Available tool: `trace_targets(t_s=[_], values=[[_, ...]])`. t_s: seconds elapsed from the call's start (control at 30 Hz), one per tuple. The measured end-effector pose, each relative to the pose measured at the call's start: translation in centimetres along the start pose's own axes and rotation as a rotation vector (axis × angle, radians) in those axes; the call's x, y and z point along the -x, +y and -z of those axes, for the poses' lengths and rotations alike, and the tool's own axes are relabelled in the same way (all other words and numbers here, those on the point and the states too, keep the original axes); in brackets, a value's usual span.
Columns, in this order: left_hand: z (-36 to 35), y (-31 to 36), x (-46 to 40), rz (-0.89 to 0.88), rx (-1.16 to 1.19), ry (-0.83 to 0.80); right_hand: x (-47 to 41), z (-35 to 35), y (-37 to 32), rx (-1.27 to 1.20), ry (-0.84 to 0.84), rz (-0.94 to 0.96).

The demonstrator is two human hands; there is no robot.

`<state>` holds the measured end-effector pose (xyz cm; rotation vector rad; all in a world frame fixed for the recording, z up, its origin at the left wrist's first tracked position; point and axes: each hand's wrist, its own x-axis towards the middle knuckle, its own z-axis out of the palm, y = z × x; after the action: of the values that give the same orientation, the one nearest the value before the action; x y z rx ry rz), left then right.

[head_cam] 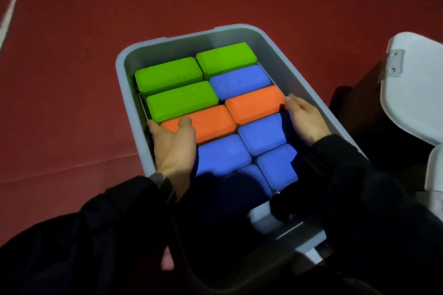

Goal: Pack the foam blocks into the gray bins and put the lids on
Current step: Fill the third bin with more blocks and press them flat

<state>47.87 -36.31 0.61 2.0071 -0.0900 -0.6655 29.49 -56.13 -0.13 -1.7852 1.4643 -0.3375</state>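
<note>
A gray bin (275, 48) stands on the red floor, filled with a flat layer of foam blocks in two columns. Three green blocks (167, 73) lie at the far end, two orange blocks (254, 103) cross the middle, and several blue blocks (223, 153) fill the near end. My left hand (173, 146) is inside the bin at its left wall, fingers straight, thumb touching the left orange block (211, 122). My right hand (305, 118) lies flat at the right wall, fingertips touching the end of the right orange block. Both sleeves hide the bin's near end.
A white lid (414, 88) lies at the right edge of view, with a second white piece (435, 175) below it. A dark brown object (359, 103) sits between the bin and the lid. White floor lines (14, 5) run along the far left and top.
</note>
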Motion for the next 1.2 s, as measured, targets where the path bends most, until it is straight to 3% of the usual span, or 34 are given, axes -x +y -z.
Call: trace_targets(t_s=[0.17, 0.33, 0.4, 0.43, 0.5, 0.57, 0.7, 0.8, 0.9, 1.03, 1.2], values=[[-0.5, 0.6, 0.5, -0.026, -0.012, -0.079, 0.7, -1.1, -0.9, 0.334, -0.001, -0.032], [0.2, 1.3, 1.1, -0.076, -0.056, -0.122, 1.5, -1.0, -1.0, 0.327, -0.056, 0.025], [0.8, 1.5, 2.6, -0.268, -0.211, -0.134, 1.7, -0.2, -1.1, 0.106, -0.070, 0.063], [0.9, 1.3, 3.5, -0.449, -0.391, -0.188, 1.9, 0.4, -1.1, 0.030, -0.064, 0.076], [1.1, 0.0, 5.3, -0.846, -0.826, -0.423, 2.5, 1.6, -0.6, 0.019, -0.054, 0.073], [1.5, -1.9, 6.0, -1.061, -1.194, -0.575, 3.4, 2.4, 0.5, 0.087, -0.052, 0.042], [1.3, -3.9, 4.9, -0.881, -1.347, -0.609, 4.8, 2.2, 1.7, 0.086, -0.059, -0.034], [0.7, -4.6, 5.0, -1.048, -1.423, -0.512, 5.4, 1.6, 1.7, 0.143, -0.045, -0.028], [0.6, -4.8, 5.2, -1.065, -1.469, -0.496, 5.8, 1.5, 1.6, 0.201, -0.065, -0.006], [0.8, -4.3, 5.3, -1.027, -1.417, -0.527, 6.4, 1.4, 1.7, 0.227, -0.075, 0.098], [1.1, -3.7, 5.2, -1.048, -1.327, -0.545, 6.7, 1.0, 1.3, 0.203, 0.104, 0.388]])
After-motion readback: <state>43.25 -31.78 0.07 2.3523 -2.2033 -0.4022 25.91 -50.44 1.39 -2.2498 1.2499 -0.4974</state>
